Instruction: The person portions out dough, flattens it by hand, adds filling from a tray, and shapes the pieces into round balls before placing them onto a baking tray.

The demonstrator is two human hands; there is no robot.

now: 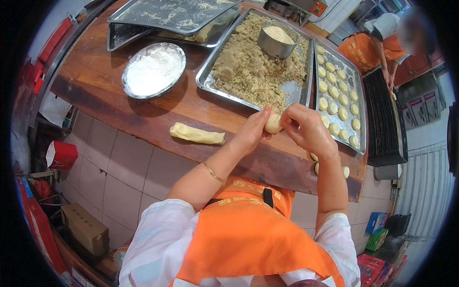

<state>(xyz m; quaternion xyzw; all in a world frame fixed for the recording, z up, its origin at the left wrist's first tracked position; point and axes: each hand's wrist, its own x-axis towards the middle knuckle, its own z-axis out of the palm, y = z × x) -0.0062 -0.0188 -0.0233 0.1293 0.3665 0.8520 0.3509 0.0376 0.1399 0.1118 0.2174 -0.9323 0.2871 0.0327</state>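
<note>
A round dough ball point(273, 123) sits between my two hands, just over the near edge of a large metal tray point(206, 87) of crumbly brown filling point(248, 62). My left hand point(252, 129) cups it from the left, and the fingers of my right hand point(306, 126) pinch at its right side. A pale dough log point(197, 134) lies on the wooden table to the left of my left forearm. Beneath my right forearm, a few small dough rounds point(345, 171) rest near the table edge, partly hidden.
A bowl of white flour point(154, 71) and stacked floury trays point(167, 16) occupy the table's left. A metal pot point(276, 40) of pale grains stands in the filling. On the right, a tray point(362, 136) carries rows of dough rounds; beyond, another person point(373, 48) handles dark stacked trays point(385, 119).
</note>
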